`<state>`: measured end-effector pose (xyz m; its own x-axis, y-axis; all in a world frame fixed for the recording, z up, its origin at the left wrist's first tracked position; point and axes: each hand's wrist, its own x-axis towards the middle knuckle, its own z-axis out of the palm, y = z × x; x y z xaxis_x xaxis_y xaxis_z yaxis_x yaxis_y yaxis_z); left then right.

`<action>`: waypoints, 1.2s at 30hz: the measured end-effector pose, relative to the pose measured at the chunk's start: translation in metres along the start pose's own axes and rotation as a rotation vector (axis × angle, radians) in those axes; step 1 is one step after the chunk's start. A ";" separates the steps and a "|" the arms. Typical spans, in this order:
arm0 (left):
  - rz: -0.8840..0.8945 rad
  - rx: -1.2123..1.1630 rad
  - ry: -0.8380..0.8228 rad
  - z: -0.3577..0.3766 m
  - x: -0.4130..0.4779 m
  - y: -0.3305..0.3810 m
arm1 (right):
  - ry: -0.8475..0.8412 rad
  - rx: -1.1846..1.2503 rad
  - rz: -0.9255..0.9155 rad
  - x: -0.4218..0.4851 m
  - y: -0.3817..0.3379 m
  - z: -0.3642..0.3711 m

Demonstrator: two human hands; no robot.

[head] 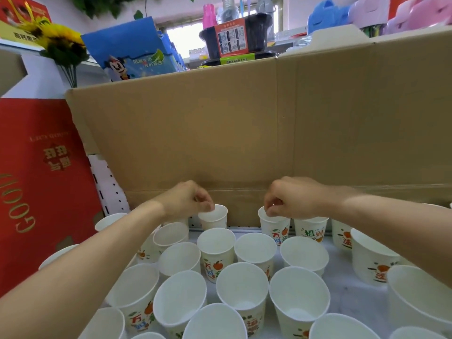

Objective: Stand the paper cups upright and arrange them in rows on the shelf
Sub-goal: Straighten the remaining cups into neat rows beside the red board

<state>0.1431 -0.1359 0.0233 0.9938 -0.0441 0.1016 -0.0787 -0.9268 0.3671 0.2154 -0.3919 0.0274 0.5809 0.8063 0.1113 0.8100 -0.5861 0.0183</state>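
Several white paper cups with orange and green print stand upright in rough rows on the white shelf (342, 285). My left hand (186, 199) pinches the rim of a back-row cup (215, 220) that stands against the cardboard. My right hand (288, 198) pinches the rim of another back-row cup (275, 227) further right. Both cups are upright, and a bare gap of shelf lies between them. Nearer cups such as the middle one (216, 250) and a front one (299, 297) stand with mouths up.
A tall brown cardboard sheet (220, 133) walls off the back of the shelf. A red gift box (41, 172) stands at the left, beside a white perforated panel (107, 184). Goods and a sunflower (61, 37) sit above.
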 end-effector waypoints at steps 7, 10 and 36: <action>0.042 0.177 -0.069 0.023 0.009 0.015 | 0.006 -0.073 0.007 0.005 -0.006 0.010; 0.094 0.154 -0.117 0.020 0.008 0.022 | 0.005 -0.091 0.004 0.004 -0.007 0.009; 0.080 -0.056 0.095 0.034 0.017 0.045 | -0.010 -0.063 0.018 -0.008 -0.006 0.008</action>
<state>0.1589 -0.1913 0.0100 0.9727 -0.0790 0.2184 -0.1640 -0.8993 0.4054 0.2062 -0.3946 0.0187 0.5964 0.7962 0.1019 0.7930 -0.6041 0.0794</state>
